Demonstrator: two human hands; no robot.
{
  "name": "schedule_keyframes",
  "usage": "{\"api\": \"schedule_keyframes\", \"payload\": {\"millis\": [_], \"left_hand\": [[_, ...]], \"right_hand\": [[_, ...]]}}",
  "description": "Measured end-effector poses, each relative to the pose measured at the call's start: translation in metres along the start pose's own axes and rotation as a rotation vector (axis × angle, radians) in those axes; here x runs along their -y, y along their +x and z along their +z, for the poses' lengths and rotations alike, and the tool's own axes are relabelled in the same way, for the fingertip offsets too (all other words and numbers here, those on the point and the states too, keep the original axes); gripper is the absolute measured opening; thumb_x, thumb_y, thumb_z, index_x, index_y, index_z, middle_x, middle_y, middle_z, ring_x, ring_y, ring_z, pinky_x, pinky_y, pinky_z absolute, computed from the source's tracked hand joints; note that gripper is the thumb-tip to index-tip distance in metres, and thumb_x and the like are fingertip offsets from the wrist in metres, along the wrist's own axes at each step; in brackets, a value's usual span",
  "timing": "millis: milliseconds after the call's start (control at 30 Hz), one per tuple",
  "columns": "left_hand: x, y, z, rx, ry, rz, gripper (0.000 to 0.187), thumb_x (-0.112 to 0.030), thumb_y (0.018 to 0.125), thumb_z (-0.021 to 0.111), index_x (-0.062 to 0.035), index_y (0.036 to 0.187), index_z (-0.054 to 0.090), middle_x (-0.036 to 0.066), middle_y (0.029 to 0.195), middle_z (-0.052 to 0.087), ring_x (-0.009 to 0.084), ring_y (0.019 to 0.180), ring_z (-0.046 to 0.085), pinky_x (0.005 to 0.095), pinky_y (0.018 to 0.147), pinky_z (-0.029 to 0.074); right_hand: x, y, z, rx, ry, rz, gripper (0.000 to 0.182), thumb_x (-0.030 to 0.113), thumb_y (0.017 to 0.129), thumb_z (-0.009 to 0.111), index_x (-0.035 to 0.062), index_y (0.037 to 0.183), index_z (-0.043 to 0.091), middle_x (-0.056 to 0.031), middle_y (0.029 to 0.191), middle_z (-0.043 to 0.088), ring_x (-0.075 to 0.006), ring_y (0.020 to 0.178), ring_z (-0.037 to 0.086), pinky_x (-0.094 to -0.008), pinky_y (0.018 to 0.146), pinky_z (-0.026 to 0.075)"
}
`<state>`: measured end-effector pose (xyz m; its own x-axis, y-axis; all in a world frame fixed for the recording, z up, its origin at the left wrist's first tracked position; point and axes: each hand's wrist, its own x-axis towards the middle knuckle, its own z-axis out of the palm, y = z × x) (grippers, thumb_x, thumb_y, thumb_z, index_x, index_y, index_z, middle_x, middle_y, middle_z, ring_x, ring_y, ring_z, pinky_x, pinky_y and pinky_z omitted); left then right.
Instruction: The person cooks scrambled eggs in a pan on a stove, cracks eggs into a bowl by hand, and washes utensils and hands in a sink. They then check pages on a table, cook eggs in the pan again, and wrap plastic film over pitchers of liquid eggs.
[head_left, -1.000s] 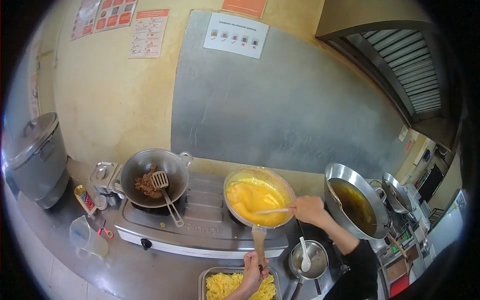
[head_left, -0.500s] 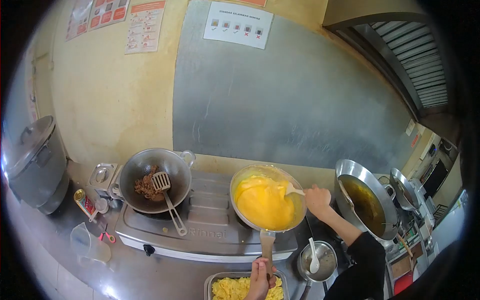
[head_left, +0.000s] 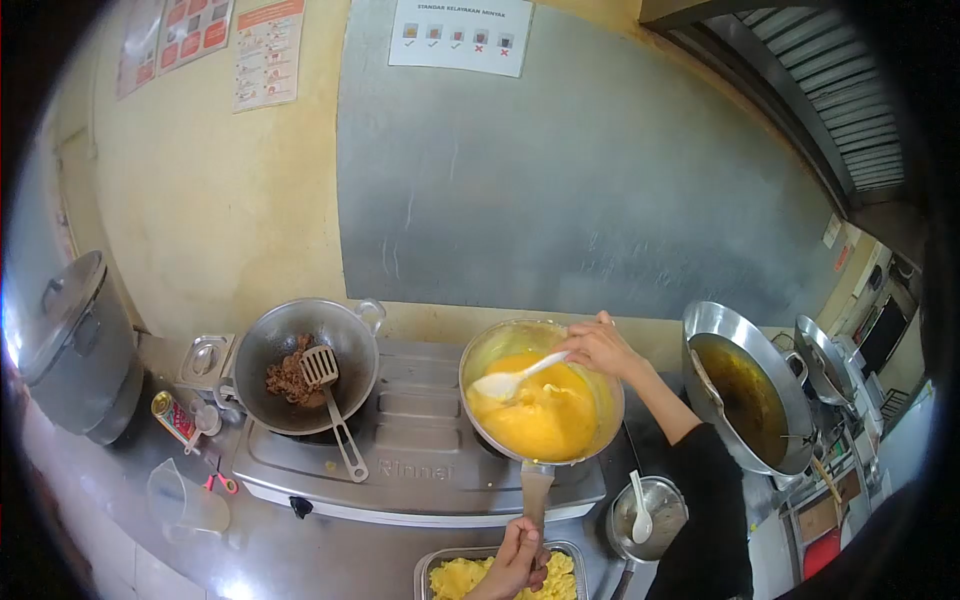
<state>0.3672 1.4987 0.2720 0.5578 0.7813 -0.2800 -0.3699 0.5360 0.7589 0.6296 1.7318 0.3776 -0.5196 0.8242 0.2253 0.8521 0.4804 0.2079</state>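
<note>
A frying pan stands on the right burner of the gas stove, holding runny yellow egg with a few thicker curds. My left hand is closed around the pan's brown handle at the front. Over the pan's right rim, my right hand grips a white spatula, whose blade lies in the egg toward the left side. Under my left hand sits a metal tray with cooked scrambled egg.
On the left burner, a wok holds brown minced food and a slotted turner. A small pot with a white spoon stands right. Farther right is a large wok of oil. Scissors and a clear jug lie left.
My right hand has moved left and up over the pan, sweeping the spatula from the right side to the left. The egg has spread. My left hand stays on the handle.
</note>
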Motion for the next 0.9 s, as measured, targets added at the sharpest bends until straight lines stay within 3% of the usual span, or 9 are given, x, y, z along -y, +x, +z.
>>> {"api": "schedule_keyframes", "payload": {"millis": [33, 100, 267, 333, 367, 467, 700, 767, 900], "left_hand": [[-0.001, 0.002, -0.003, 0.0, -0.001, 0.003, 0.032, -0.04, 0.093, 0.037, -0.0209, 0.119, 0.037, -0.003, 0.058, 0.037, 0.0061, 0.038, 0.03, 0.02, 0.034, 0.025], [-0.003, 0.007, -0.011, 0.145, -0.076, -0.151, 0.021, -0.04, 0.095, 0.029, -0.0227, 0.105, 0.03, 0.005, 0.077, 0.044, 0.0091, 0.048, 0.031, 0.0242, 0.044, 0.03], [-0.007, 0.007, -0.004, 0.095, -0.107, -0.126, 0.022, -0.043, 0.095, 0.027, -0.0237, 0.104, 0.029, 0.005, 0.077, 0.043, 0.009, 0.05, 0.032, 0.0246, 0.047, 0.032], [-0.004, 0.006, -0.002, 0.12, -0.154, -0.101, 0.023, -0.044, 0.094, 0.027, -0.0235, 0.104, 0.029, 0.005, 0.078, 0.043, 0.0092, 0.051, 0.032, 0.0248, 0.048, 0.033], [-0.004, 0.005, 0.002, 0.11, -0.138, -0.083, 0.024, -0.045, 0.094, 0.026, -0.0233, 0.104, 0.029, 0.006, 0.078, 0.043, 0.0094, 0.051, 0.033, 0.0249, 0.049, 0.034], [-0.001, 0.006, 0.005, 0.098, -0.119, -0.051, 0.025, -0.046, 0.094, 0.026, -0.0227, 0.104, 0.03, 0.006, 0.078, 0.043, 0.0099, 0.051, 0.033, 0.0248, 0.048, 0.034], [0.007, 0.012, 0.003, 0.095, -0.081, 0.007, 0.026, -0.045, 0.094, 0.028, -0.0217, 0.105, 0.031, 0.006, 0.078, 0.044, 0.0102, 0.046, 0.034, 0.0235, 0.041, 0.032], [0.011, 0.013, 0.001, 0.091, -0.076, 0.033, 0.026, -0.045, 0.094, 0.028, -0.0217, 0.105, 0.031, 0.006, 0.077, 0.045, 0.0101, 0.045, 0.034, 0.0235, 0.04, 0.032], [0.02, 0.019, 0.0, 0.067, -0.076, 0.095, 0.026, -0.045, 0.094, 0.028, -0.0216, 0.105, 0.034, 0.005, 0.073, 0.046, 0.0099, 0.044, 0.034, 0.0235, 0.039, 0.032]], "right_hand": [[0.006, -0.004, -0.012, 0.017, -0.005, -0.102, 0.022, 0.022, 0.077, 0.059, 0.0285, 0.097, 0.065, 0.0026, 0.075, 0.053, -0.012, 0.079, 0.052, -0.0357, 0.071, 0.028], [0.022, -0.019, -0.041, 0.027, -0.07, -0.166, 0.021, 0.02, 0.077, 0.06, 0.0274, 0.096, 0.065, 0.0029, 0.074, 0.052, -0.0118, 0.077, 0.052, -0.0346, 0.071, 0.028], [0.064, -0.069, -0.108, 0.048, -0.332, -0.244, 0.016, 0.02, 0.075, 0.06, 0.0231, 0.09, 0.065, 0.0022, 0.073, 0.055, -0.0136, 0.072, 0.056, -0.032, 0.066, 0.036], [0.09, -0.084, -0.141, 0.402, -0.467, 0.038, 0.017, 0.027, 0.078, 0.057, 0.0228, 0.093, 0.063, 0.0011, 0.072, 0.059, -0.0167, 0.067, 0.061, -0.0309, 0.059, 0.045], [0.097, -0.087, -0.148, 0.396, -0.471, 0.038, 0.017, 0.027, 0.078, 0.057, 0.0228, 0.093, 0.063, 0.0011, 0.072, 0.059, -0.0167, 0.067, 0.061, -0.0309, 0.059, 0.045], [0.114, -0.09, -0.143, 0.674, -0.385, 0.156, 0.018, 0.026, 0.078, 0.055, 0.0151, 0.088, 0.064, -0.0079, 0.071, 0.065, -0.0239, 0.069, 0.065, -0.0378, 0.058, 0.051], [0.142, -0.059, -0.062, 0.366, -0.257, 0.198, 0.017, 0.016, 0.079, 0.049, 0.0113, 0.083, 0.064, -0.0091, 0.074, 0.065, -0.0248, 0.069, 0.065, -0.0369, 0.057, 0.052], [0.132, -0.039, -0.039, 0.345, -0.238, 0.24, 0.021, 0.019, 0.082, 0.049, 0.015, 0.098, 0.061, -0.0091, 0.075, 0.064, -0.0253, 0.07, 0.065, -0.0372, 0.057, 0.051], [0.111, -0.004, -0.005, 0.31, -0.241, 0.345, 0.021, 0.02, 0.083, 0.049, 0.0146, 0.096, 0.063, -0.0098, 0.079, 0.065, -0.026, 0.074, 0.064, -0.0375, 0.06, 0.051]]}}
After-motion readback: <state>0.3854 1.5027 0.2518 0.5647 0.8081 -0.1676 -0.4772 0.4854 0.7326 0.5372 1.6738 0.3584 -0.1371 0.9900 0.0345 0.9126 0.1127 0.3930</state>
